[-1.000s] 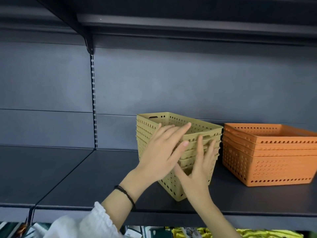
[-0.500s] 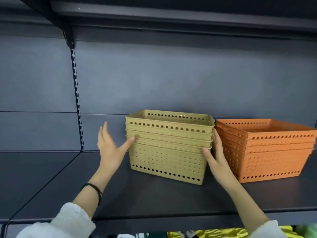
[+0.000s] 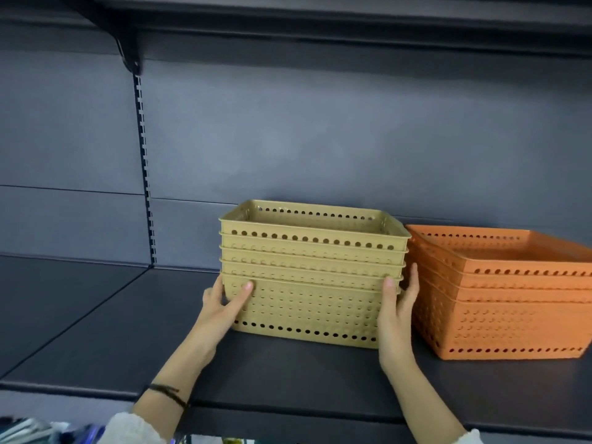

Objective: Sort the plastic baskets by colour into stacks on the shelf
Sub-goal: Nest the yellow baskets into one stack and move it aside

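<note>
- Squarely between the two hands stands the yellow stack (image 3: 312, 274), five nested perforated baskets resting upright on the shelf (image 3: 288, 376).
- Left hand (image 3: 224, 307) clasps the stack's left front corner: its thumb (image 3: 242, 294) lies across the front wall of the lowest basket, while the other fingers go round the left side and are hidden.
- Right hand (image 3: 397, 312) clasps the stack's right front corner, thumb on the front wall just below the rims, fingers pressed along the right side.
- Both hands grip the stack low, on the bottom basket's wall, with the four upper rims above the thumbs.
- Just right of the stack sits the orange stack (image 3: 503, 296), also nested and upright on the shelf; the right hand's fingers fill the narrow gap between the two, and whether they touch the orange one cannot be told.
- Left of the stack the shelf is bare dark metal up to a slotted upright (image 3: 145, 174) in the back panel.
- Below the stack, a dark band (image 3: 168, 392) circles the left wrist, and white cuffs (image 3: 134, 427) show at the lower edge of view.
</note>
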A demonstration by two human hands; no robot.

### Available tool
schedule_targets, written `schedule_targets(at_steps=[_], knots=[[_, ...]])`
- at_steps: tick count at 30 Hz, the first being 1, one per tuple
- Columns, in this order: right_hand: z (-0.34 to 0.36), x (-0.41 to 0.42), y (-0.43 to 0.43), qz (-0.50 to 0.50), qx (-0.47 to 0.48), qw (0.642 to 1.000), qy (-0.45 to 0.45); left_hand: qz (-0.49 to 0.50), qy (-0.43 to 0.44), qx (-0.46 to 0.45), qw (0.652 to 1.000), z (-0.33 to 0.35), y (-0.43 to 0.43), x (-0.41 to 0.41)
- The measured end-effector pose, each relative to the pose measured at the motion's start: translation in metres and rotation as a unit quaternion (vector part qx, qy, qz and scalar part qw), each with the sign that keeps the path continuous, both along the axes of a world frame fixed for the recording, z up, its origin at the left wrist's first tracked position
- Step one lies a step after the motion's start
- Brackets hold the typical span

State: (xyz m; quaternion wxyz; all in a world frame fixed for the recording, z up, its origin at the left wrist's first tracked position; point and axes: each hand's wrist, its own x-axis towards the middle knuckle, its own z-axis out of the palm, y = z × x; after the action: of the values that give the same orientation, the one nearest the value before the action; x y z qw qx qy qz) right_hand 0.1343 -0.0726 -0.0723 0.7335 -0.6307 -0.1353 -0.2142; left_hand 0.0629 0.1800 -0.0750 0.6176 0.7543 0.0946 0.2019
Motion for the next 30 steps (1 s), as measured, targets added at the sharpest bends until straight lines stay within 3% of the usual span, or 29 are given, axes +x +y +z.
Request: schedule_targets(at_steps=[10,19,30], knots=[[0.007,-0.008,0.006,0.099,-0.004,0.995,-0.03,0.063,-0.1,-0.092,0.989,-0.001,-0.017,-0.042],[0.038,-0.045,0.035,0.171,0.029,0.984,-0.045,0.142,-0.179,-0.092,0.969,0.027,-0.012,-0.108],[0.072,-0.148,0.201,0.295,0.056,0.952,-0.06,0.268,-0.249,-0.059,0.929,0.049,0.112,-0.251]])
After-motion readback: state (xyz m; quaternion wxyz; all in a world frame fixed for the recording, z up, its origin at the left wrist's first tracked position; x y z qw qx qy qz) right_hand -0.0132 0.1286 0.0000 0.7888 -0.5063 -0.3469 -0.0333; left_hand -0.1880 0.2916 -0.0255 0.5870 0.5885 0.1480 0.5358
